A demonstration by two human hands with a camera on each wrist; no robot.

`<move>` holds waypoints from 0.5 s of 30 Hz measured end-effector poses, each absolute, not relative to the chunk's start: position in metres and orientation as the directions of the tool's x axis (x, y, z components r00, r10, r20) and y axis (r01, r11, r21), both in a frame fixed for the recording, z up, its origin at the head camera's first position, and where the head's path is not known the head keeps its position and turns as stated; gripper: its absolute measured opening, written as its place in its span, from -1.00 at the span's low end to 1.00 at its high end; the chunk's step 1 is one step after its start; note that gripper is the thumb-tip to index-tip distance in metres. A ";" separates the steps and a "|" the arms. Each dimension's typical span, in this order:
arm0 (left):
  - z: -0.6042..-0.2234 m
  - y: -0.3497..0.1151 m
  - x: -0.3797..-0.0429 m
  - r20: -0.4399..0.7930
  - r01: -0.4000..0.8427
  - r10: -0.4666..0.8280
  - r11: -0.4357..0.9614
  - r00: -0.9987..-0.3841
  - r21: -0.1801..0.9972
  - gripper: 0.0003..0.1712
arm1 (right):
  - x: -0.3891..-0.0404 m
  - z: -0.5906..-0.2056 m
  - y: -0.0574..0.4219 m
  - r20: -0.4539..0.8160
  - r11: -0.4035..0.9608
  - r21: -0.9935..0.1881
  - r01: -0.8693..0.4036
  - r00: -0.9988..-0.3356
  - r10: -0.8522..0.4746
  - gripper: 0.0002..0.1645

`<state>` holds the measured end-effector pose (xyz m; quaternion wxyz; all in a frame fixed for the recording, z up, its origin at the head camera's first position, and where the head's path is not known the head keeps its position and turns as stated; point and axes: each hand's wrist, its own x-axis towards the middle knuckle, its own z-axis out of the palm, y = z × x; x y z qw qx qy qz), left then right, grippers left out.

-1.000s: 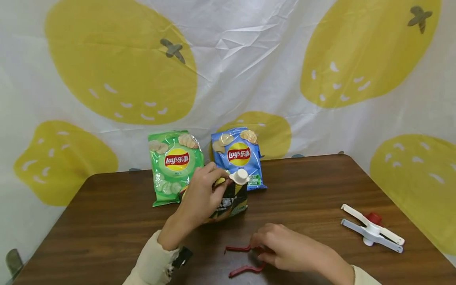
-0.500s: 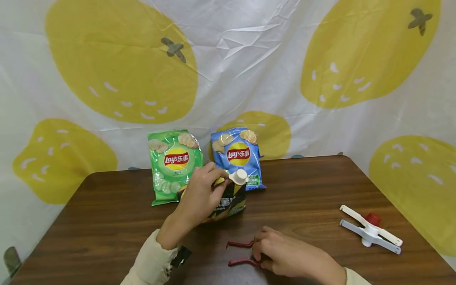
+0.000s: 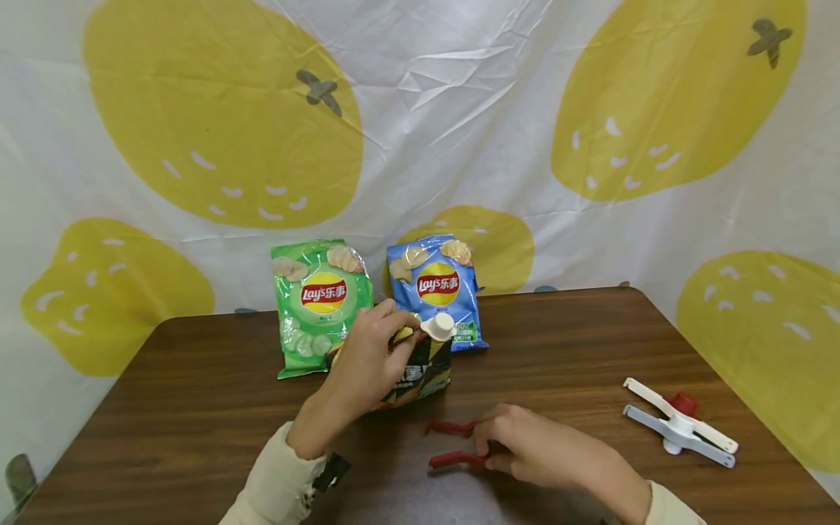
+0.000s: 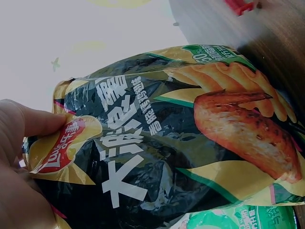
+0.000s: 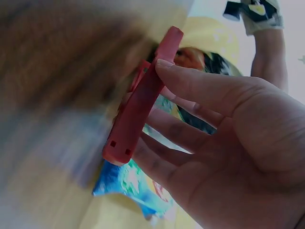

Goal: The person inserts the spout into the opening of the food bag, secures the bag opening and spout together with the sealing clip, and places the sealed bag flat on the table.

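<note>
In the head view my left hand pinches the top edge of a black-and-gold Lay's chip bag. The left wrist view shows the bag's front, with thumb and palm at its upper end. A white round cap lies at the bag's upper edge beside the left fingertips; how it is attached is hidden. Nearer me, my right hand holds a red bag clip by one end, its two arms spread and pointing left towards the bag. In the right wrist view thumb and fingers grip the red clip.
Green and blue Lay's bags stand behind the black bag, against a lemon-print cloth. A white-and-grey clip with a red cap lies spread at the right of the wooden table.
My right hand has moved the red clip away from me, closer to the black bag. The left hand and the bag have stayed nearly still.
</note>
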<state>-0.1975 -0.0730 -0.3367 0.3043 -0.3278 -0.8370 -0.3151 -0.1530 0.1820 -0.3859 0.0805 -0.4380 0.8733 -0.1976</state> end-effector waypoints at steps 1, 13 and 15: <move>-0.337 -0.073 -0.198 0.717 0.742 0.357 0.586 -0.599 0.327 -0.96 | -0.154 -0.384 0.184 0.041 0.534 -0.424 -0.731 -0.605 -0.795 -0.74; -0.337 -0.073 -0.197 0.703 0.735 0.363 0.591 -0.612 0.334 -0.94 | -0.166 -0.358 0.210 0.243 0.624 -0.277 -0.731 -0.681 -0.691 -0.69; -0.337 -0.073 -0.197 0.703 0.735 0.364 0.590 -0.611 0.333 -0.93 | -0.167 -0.355 0.212 0.303 0.624 -0.271 -0.733 -0.681 -0.667 -0.71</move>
